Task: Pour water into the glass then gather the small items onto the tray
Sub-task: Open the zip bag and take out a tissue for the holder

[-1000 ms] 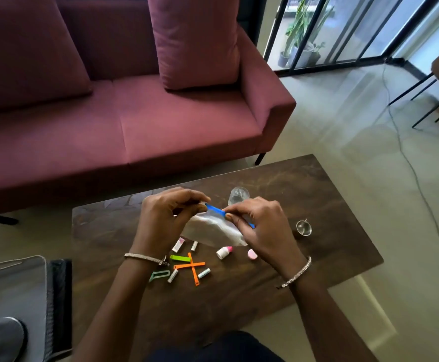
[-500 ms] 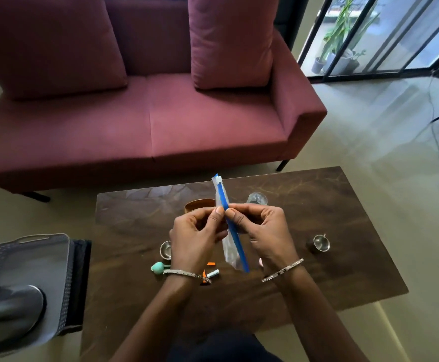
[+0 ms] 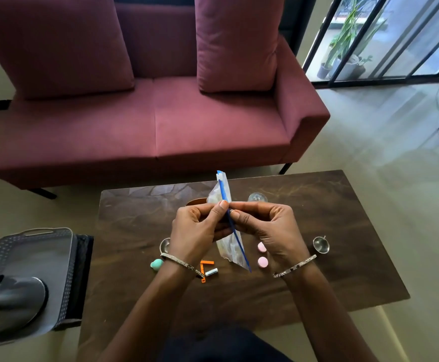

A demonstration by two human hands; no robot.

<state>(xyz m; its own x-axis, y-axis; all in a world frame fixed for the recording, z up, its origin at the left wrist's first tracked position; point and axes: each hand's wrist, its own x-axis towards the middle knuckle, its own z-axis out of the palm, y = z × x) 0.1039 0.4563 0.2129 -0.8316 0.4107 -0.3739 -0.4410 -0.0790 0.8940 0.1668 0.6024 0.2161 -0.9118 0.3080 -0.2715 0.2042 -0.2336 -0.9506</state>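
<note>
Your left hand (image 3: 196,228) and right hand (image 3: 269,227) are both pinching the blue seal strip of the clear zip bag (image 3: 227,248), thumb and forefinger closed on it from opposite sides. The bag stands on edge between them above the table (image 3: 343,226); what it holds, if anything, is too blurred to tell. The glass (image 3: 257,197) sits just beyond your fingertips, and I cannot tell whether it has water in it. That is your first risk: if the seal gives with a jerk, a hand or the bag's top corner could fly forward and knock the glass over. Pull apart gently, not away from you. Under your wrists lie the pink discs (image 3: 262,254), the orange piece (image 3: 207,263) and other bits; a dropped forearm would probably sweep them, and the round discs look likely to roll off the edge. The tray (image 3: 34,253) waits off the table to your left, well apart from these items, with the metal jug (image 3: 9,301) taking up part of it, so expect tight room and a long carry for tiny pieces.
</note>
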